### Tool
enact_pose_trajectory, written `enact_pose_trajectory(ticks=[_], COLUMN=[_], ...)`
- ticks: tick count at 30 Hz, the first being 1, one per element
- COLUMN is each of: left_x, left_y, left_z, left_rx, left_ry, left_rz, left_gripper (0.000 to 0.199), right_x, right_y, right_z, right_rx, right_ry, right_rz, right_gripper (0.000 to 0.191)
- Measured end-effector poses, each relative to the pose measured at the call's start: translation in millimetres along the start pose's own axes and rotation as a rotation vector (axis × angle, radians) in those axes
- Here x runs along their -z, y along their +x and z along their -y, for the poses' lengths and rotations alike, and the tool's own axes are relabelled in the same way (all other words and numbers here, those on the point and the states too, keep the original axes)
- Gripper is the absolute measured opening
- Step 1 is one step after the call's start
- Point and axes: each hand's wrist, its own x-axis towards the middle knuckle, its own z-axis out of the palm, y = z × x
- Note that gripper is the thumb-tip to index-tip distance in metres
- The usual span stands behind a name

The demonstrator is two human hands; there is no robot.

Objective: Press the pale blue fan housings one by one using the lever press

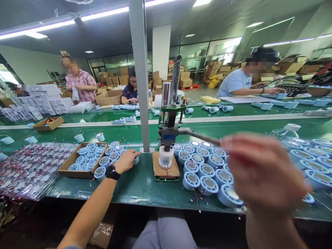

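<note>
A hand-lever press (pixel 168 135) with a tall spring stands upright on the bench, and a white cylindrical piece (pixel 165 157) with thin red wires sits under its ram on a wooden plate (pixel 157 166). My right hand (pixel 267 173), smeared by motion, is closed around the end of the press lever (pixel 199 134). Left of the press, my left hand (pixel 127 162), with a black watch on the wrist, has its fingers closed over a light-blue round housing (pixel 136 159). Similar housings (pixel 114 156) stand beside that hand.
Rows of blue housings with grey discs (pixel 206 169) fill the bench right of the press. At left are a cardboard box of blue rings (pixel 63 169) and wrapped parts (pixel 31 169). A metal post (pixel 140 69) rises behind. Co-workers sit and stand across the green conveyor (pixel 124 130).
</note>
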Motion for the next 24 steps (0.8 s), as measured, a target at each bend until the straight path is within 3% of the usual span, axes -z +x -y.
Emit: enact_pose_trajectory(ticks=[3, 5, 6, 8, 10, 12, 14, 16, 18, 20, 22, 24], left_x=[-2.7, -8.5, -11.6, -15.9, -14.2, -3.1, 17.6, 43.4, 67.2, 83.5, 91.4, 94.3], left_y=[0.2, -2.8, -5.0, -10.0, -15.8, -24.4, -36.6, -49.5, -59.1, -63.8, -64.3, -61.9], left_z=[-18.9, -37.7, -46.8, -58.9, -56.4, -35.1, 3.0, 51.0, 98.9, 137.5, 161.3, 169.2], left_rx=[0.092, 0.179, 0.225, 0.288, 0.294, 0.314, 0.408, 0.538, 0.628, 0.659, 0.654, 0.632], left_ry=[0.068, 0.105, 0.113, 0.114, 0.112, 0.135, 0.173, 0.211, 0.235, 0.248, 0.249, 0.245], left_rz=[-0.017, -0.043, -0.06, -0.11, -0.194, -0.295, -0.363, -0.38, -0.376, -0.357, -0.333, -0.319], left_gripper=[0.043, 0.05, 0.057, 0.068, 0.07, 0.06, 0.046, 0.039, 0.039, 0.042, 0.049, 0.051], right_x=[-22.1, -44.9, -56.4, -77.0, -94.2, -110.5, -128.1, -146.1, -160.5, -169.2, -173.4, -175.5], right_y=[107.6, 143.8, 146.2, 118.9, 58.3, -16.1, -83.1, -128.3, -149.1, -152.9, -150.1, -147.7], right_z=[-31.3, -49.4, -55.1, -58.5, -53.6, -45.8, -39.6, -37.5, -39.7, -43.8, -46.4, -45.4], right_rx=[-0.066, -0.171, -0.193, -0.172, -0.136, -0.199, -0.361, -0.545, -0.702, -0.796, -0.818, -0.797], right_ry=[0.09, 0.196, 0.243, 0.299, 0.316, 0.285, 0.221, 0.157, 0.135, 0.165, 0.194, 0.188], right_rz=[0.046, 0.108, 0.111, 0.009, -0.184, -0.279, -0.149, 0.026, 0.103, 0.09, 0.03, -0.038], right_gripper=[0.029, 0.037, 0.04, 0.043, 0.046, 0.053, 0.068, 0.085, 0.094, 0.096, 0.096, 0.094])
